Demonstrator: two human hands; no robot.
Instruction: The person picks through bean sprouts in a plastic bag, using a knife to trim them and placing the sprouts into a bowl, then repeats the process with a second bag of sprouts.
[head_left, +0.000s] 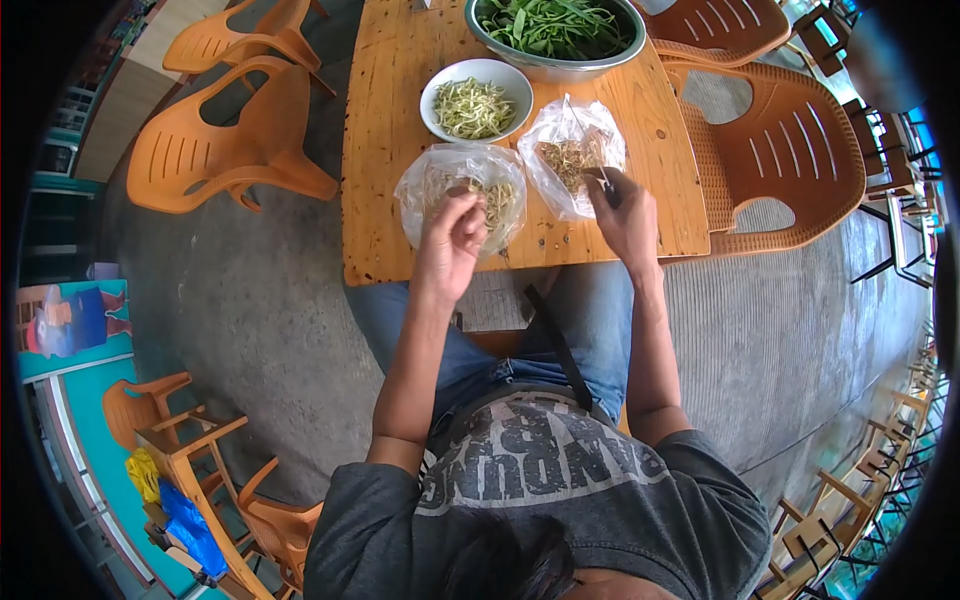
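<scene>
My left hand (460, 225) is raised over the near side of a clear plastic bag of bean sprouts (497, 197), its fingers curled together; what they pinch is too small to make out. On the right, my right hand (625, 205) is closed at the near right edge of a second plastic bag (557, 190), which holds brownish scraps (568, 162). Something small and dark shows at its fingertips, not clear enough to name. Behind the left bag stands a white bowl (429, 108) with pale, trimmed sprouts (474, 108) in it.
A metal basin (570, 70) of green leaves (550, 25) stands at the far side of the wooden table (385, 80). Orange plastic chairs (220, 150) are at the left, and brown woven chairs (800, 150) at the right. The table's near edge lies over my lap.
</scene>
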